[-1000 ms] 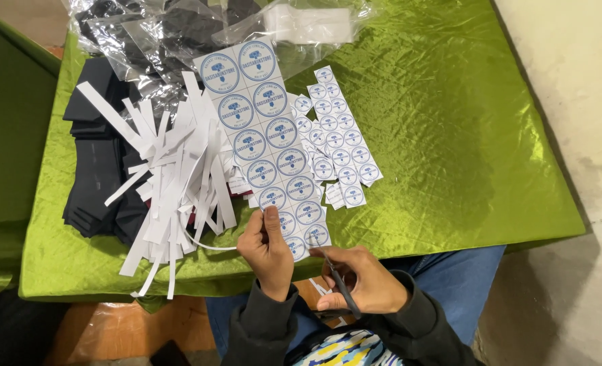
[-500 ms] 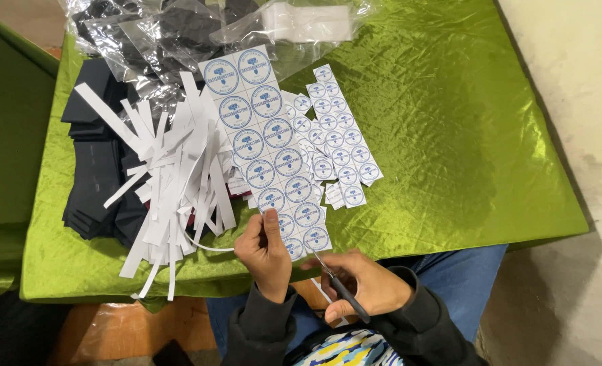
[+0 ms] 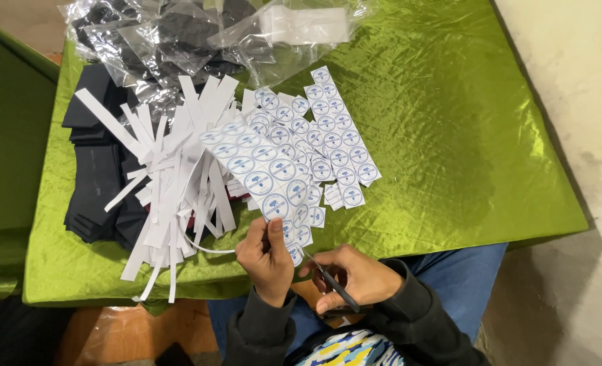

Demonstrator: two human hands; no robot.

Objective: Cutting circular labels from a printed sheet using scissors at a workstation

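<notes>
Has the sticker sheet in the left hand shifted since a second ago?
Yes. The sticker sheet held by the left hand has swung left, over the white paper strips, uncovering the cut stickers on the green cloth.

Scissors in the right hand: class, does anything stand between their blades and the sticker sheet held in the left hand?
Nothing visible does. The scissors in the right hand point straight at the sticker sheet, whose lower edge the left hand pinches.

My left grip (image 3: 265, 252) is raised at the near edge, thumb pressed upward against curled fingers in a pinch. My right grip (image 3: 352, 276) sits just beside it, fingers folded closed. Both dark-sleeved forearms angle in from near.
</notes>
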